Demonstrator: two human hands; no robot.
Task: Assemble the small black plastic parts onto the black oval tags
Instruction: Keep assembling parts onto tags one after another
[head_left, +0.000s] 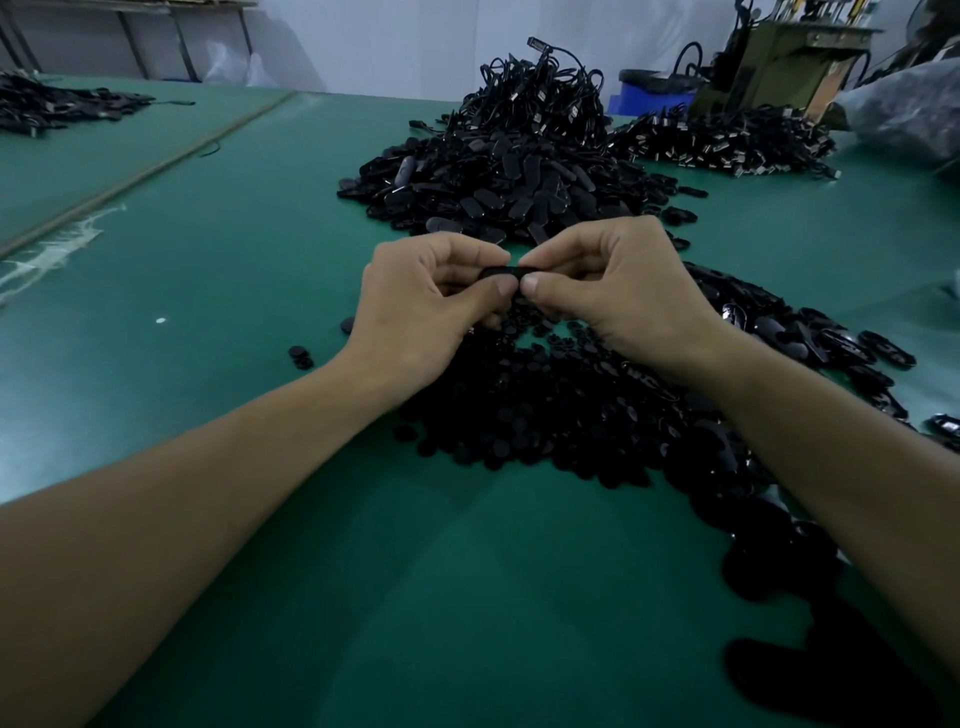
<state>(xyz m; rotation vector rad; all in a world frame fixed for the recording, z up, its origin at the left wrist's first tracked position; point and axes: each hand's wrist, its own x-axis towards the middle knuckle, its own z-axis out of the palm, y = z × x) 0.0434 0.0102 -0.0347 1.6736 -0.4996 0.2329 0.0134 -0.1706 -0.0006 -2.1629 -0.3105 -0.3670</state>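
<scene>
Both hands meet above the green table (208, 291). My left hand (421, 306) and my right hand (618, 296) pinch one black oval tag (506, 271) between thumbs and forefingers, fingertips almost touching. Whether a small part sits on the tag is hidden by the fingers. Beneath the hands lies a heap of small black round parts (545, 410). A big pile of black oval tags (498, 187) rises just beyond the hands. More oval tags (810, 332) spread out to the right of my right wrist.
Behind the tag pile stands a mound of black corded pieces (540, 93), with another (727, 140) to its right. A few loose round parts (301, 356) lie left of my left wrist. Another dark pile (52, 106) sits far left. A machine (779, 57) and blue bin (649, 96) stand at the back right.
</scene>
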